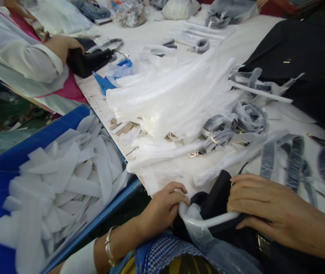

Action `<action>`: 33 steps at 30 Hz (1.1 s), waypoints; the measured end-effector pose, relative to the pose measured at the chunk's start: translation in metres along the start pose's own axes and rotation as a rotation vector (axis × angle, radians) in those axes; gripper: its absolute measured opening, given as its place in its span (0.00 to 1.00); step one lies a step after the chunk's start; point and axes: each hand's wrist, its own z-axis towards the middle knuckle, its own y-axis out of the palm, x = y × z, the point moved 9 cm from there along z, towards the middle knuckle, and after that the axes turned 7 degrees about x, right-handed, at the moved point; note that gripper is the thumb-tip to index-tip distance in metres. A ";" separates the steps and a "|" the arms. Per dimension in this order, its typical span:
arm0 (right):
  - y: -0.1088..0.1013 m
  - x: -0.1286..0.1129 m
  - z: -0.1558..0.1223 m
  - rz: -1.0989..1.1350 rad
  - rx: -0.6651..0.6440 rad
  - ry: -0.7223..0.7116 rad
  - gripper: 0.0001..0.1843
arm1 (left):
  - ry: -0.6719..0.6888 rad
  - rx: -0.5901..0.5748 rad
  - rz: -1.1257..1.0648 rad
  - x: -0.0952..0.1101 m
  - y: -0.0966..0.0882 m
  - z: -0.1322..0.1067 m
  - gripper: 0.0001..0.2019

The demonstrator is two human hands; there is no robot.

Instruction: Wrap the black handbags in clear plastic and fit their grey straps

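A black handbag [216, 190] rests at the table's near edge, over my lap, with a metal clasp [263, 243] on its front. A white foam tube [221, 220] runs along it, and a clear plastic wrap [205, 236] hangs over the front. My left hand [168, 205] has its fingers curled round the left end of the foam tube, against the bag's side. Farther right, my right hand [268, 209] grips the bag's upper edge, fingers over the top and thumb below. The inside of the bag is mostly hidden.
A blue bin [73, 116] of white foam pieces [73, 167] stands left. Foam sheets [165, 95] and plastic-wrapped straps [249, 116] cover much of the table. Black bags [293, 49] lie at right. Across the table, a co-worker's hand [62, 45] holds a black bag [88, 61].
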 end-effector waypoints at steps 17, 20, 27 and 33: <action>0.003 0.003 0.001 -0.039 -0.055 0.040 0.09 | -0.412 -0.119 -0.388 -0.019 0.015 0.013 0.20; 0.003 0.003 0.000 -0.035 -0.053 0.058 0.09 | -0.418 0.029 -0.290 -0.023 0.008 0.012 0.28; 0.006 0.007 0.003 -0.012 -0.051 0.060 0.09 | -0.300 -0.210 -0.039 -0.010 0.014 0.028 0.11; 0.028 0.042 0.004 -0.111 0.054 0.147 0.23 | -0.311 -0.565 -0.030 -0.009 0.029 0.033 0.15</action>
